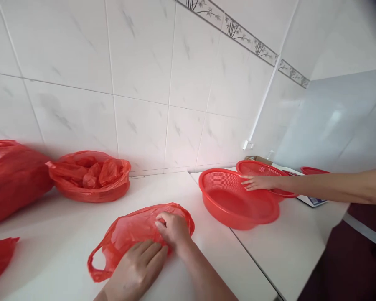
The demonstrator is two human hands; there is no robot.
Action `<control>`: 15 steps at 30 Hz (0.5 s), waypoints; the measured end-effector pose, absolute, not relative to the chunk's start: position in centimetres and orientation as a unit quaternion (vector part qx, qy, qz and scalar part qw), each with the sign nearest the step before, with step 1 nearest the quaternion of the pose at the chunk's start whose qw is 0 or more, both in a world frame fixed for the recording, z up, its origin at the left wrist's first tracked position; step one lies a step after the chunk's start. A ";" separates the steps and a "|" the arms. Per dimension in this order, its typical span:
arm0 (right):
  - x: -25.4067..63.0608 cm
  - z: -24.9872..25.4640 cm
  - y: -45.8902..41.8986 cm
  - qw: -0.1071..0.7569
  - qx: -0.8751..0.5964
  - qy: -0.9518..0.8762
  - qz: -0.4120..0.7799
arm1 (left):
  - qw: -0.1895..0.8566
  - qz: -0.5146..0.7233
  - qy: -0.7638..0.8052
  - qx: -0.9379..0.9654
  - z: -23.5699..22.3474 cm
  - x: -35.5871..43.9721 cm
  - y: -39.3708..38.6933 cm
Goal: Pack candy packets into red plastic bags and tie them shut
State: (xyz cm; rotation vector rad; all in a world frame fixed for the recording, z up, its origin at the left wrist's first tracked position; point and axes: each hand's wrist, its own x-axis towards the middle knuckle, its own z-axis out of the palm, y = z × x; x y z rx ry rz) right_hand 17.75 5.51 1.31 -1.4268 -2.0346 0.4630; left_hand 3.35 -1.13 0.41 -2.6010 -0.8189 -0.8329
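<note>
The right hand [174, 230] is drawn narrow, fingers curled over the inside of a red plastic carrier bag [131, 228]; the left hand [141, 267] is bunched at its near edge, and I cannot tell whether either grip pinches film. The bag lies on the white desk [65, 251], a loop handle towards the left. Beyond it, near the tiled wall [141, 125], sits a red bag-lined container [94, 195]; rightward, another person's hand [258, 182] reaches over a red perforated basket [225, 213].
</note>
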 end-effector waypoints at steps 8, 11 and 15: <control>18.0 0.6 6.0 0.319 -0.553 -0.752 0.163 | 0.076 -0.256 -0.273 -0.924 0.2 5.1 -2.1; 17.9 0.6 6.1 0.319 -0.557 -0.750 0.161 | 0.054 -0.246 -0.285 -0.925 0.2 4.6 -1.5; 17.9 0.7 6.1 0.327 -0.556 -0.749 0.150 | 0.080 -0.265 -0.301 -0.912 -0.6 4.0 -0.8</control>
